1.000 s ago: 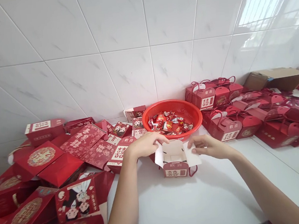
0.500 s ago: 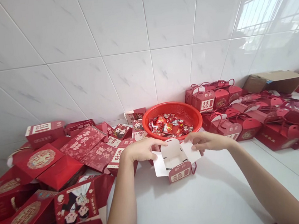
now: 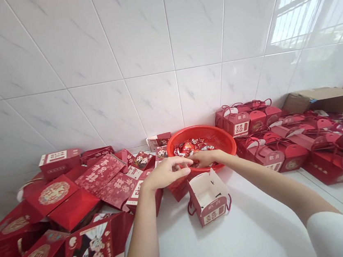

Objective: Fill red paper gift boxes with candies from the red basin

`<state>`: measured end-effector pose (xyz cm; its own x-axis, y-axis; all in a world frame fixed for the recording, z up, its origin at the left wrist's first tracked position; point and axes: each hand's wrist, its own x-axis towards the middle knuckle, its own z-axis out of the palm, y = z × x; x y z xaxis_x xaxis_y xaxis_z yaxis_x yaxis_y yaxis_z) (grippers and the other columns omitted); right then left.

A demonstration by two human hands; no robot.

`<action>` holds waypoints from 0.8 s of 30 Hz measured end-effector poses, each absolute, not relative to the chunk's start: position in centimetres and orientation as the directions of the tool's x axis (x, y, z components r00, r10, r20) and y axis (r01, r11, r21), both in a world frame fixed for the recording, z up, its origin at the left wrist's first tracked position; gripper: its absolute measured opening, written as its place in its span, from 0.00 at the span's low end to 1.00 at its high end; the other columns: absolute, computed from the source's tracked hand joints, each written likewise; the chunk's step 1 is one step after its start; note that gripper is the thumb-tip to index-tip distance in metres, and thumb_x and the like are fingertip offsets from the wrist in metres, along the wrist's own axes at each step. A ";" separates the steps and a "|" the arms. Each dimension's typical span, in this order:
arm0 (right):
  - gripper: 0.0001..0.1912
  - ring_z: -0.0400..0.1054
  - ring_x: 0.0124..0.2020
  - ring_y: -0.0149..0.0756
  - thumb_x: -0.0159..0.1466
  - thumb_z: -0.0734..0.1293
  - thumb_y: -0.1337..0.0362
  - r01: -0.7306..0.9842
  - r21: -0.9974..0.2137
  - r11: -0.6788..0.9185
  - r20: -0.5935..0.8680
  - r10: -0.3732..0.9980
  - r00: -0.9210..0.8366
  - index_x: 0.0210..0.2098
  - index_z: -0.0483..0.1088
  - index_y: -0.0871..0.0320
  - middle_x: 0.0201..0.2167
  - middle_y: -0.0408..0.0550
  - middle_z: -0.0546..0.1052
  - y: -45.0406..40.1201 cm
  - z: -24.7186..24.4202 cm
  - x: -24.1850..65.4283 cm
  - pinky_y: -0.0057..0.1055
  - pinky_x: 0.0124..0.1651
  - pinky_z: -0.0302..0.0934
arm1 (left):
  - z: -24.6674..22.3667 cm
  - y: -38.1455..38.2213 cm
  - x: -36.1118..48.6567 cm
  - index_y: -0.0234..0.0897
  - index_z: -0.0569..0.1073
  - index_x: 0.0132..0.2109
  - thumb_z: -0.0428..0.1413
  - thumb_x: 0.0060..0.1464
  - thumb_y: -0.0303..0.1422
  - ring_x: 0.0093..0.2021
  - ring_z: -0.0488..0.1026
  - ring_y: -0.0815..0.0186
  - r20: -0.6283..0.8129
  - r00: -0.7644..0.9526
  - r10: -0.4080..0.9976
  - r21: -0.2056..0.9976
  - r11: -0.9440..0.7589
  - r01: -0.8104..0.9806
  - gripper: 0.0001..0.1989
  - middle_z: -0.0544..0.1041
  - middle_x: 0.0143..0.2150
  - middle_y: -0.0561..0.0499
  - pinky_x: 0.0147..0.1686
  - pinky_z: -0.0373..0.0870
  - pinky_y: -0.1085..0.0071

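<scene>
A red gift box [image 3: 213, 210] stands upright on the white surface with its top folded open, its white inside bare and cord handles at its sides. Behind it is a red plastic basket [image 3: 230, 144] holding wrapped candies [image 3: 189, 146]. My right hand [image 3: 204, 158] reaches into the front of the basket, its fingertips down among the candies and partly hidden. My left hand [image 3: 167, 172] hovers just left of the box and in front of the basket, fingers stretched out and apart, with nothing in them.
To the left lies a heap of red boxes and flat packets [image 3: 100, 171]. On the right, several closed red boxes with cord handles [image 3: 263, 151] stand in rows, with a brown cardboard box [image 3: 326, 100] behind them. A white tiled wall [image 3: 155, 97] rises behind everything.
Both hands have let go of the gift box's flaps. My right hand has moved left into the candy basket. The box has turned slightly and its flaps stand more upright.
</scene>
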<state>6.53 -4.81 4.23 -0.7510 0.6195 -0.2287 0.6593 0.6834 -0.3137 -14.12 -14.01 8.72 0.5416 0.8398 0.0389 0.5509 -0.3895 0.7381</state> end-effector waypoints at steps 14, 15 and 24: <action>0.11 0.77 0.32 0.41 0.60 0.68 0.72 0.784 -0.455 0.423 -0.174 0.821 -0.544 0.43 0.76 0.59 0.29 0.50 0.80 -1.9 2.7 5.7 0.28 0.34 0.68 | 3.5 -8.8 -12.3 0.35 0.80 0.40 0.62 0.50 0.36 0.45 0.79 0.56 0.248 0.342 0.906 0.925 -0.327 0.195 0.11 0.83 0.42 0.44 0.49 0.74 0.59; 0.10 0.76 0.29 0.39 0.61 0.67 0.72 0.766 -0.516 0.384 -0.174 0.828 -0.533 0.42 0.75 0.60 0.25 0.47 0.79 -1.7 2.8 6.3 0.27 0.31 0.68 | 3.2 -8.4 -12.2 0.35 0.80 0.40 0.62 0.49 0.35 0.45 0.78 0.56 0.234 0.336 0.912 0.935 -0.306 0.180 0.11 0.83 0.43 0.44 0.50 0.74 0.59; 0.08 0.72 0.21 0.31 0.61 0.71 0.62 0.426 -0.896 0.129 -0.121 0.851 -0.511 0.35 0.74 0.62 0.23 0.43 0.77 -2.4 3.7 9.4 0.25 0.25 0.69 | 1.8 -5.2 -10.7 0.36 0.76 0.50 0.60 0.49 0.27 0.53 0.76 0.58 0.171 0.088 0.981 0.964 -0.185 0.190 0.18 0.79 0.50 0.42 0.54 0.71 0.61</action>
